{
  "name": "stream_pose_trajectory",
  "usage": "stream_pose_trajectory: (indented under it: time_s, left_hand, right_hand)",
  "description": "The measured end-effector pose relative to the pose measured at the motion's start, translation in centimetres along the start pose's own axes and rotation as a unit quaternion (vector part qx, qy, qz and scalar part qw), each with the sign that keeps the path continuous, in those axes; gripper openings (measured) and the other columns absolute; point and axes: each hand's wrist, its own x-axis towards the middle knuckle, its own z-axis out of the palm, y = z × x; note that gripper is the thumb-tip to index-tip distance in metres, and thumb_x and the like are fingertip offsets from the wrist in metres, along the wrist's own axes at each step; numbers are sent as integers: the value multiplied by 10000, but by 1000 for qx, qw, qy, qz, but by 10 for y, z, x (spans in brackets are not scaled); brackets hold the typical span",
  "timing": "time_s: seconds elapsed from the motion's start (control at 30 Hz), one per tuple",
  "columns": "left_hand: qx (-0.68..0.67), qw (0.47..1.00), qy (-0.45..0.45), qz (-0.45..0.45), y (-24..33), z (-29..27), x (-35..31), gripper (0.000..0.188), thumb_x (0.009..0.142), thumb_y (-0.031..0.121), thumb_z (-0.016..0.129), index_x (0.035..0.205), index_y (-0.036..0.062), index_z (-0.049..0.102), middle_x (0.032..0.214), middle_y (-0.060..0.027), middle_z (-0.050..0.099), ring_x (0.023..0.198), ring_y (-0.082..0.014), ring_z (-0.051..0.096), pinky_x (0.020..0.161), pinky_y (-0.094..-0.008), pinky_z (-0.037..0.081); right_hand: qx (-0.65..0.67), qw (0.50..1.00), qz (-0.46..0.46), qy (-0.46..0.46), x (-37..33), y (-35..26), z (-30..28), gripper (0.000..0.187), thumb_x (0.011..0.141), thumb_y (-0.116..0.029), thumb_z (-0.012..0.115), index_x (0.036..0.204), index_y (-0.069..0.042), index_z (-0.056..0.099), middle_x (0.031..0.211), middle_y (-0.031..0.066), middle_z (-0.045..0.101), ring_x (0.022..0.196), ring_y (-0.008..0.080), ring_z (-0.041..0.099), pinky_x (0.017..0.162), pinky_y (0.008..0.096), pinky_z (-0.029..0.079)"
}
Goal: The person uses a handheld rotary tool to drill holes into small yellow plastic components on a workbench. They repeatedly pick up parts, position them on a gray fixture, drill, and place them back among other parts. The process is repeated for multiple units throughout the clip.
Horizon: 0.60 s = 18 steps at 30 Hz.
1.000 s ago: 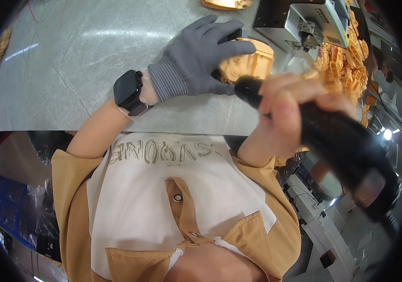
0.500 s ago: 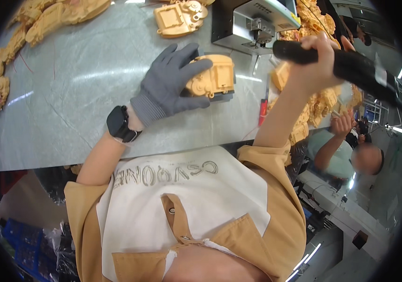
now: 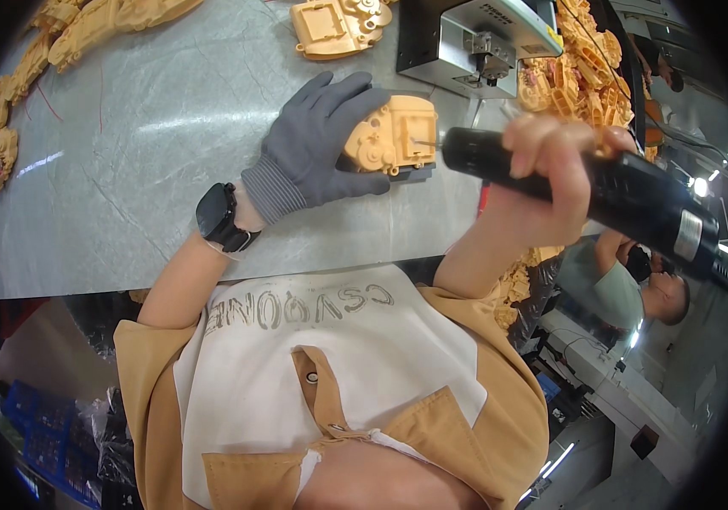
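My left hand [image 3: 317,144], in a grey glove, grips the left side of a yellow plastic housing [image 3: 398,132], thumb and fingers around it. A dark block [image 3: 416,174] shows under the housing. My bare right hand [image 3: 555,161] is wrapped round a black electric screwdriver [image 3: 483,153], held nearly level. Its thin bit points left and overlaps the housing's recessed rectangle; whether the tip touches a screw is too small to tell.
Behind my left hand lies another yellow housing [image 3: 338,27]. A silver-and-black machine [image 3: 466,47] stands at the back, with yellow parts heaped [image 3: 585,76] to its right. More yellow parts [image 3: 109,30] line the far left. A co-worker [image 3: 649,289] is at the right.
My right hand has brought the electric screwdriver left and down, so its bit is now over the housing. My left hand keeps its grip. The co-worker's arm has moved.
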Motion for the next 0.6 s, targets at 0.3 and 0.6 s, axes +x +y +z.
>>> stream_pose_trajectory:
  time_s: [0.3,0.6]
  left_hand:
    - [-17,1000,8,8,1,1,3,851,577,413,775,1268,87,400,1262,-164,440,1149,-333,443,1031,-462,297]
    - [-14,1000,21,4,-2,2,0,852,566,359,794,1269,92,391,1244,-173,446,1125,-327,460,1025,-466,306]
  right_hand:
    - [-5,996,67,53,3,6,26,337,720,6,549,1014,2,384,585,50,527,469,140,502,680,289,428]
    - [36,993,85,76,15,28,32,403,709,39,597,1040,10,368,560,93,533,411,146,491,450,260,426]
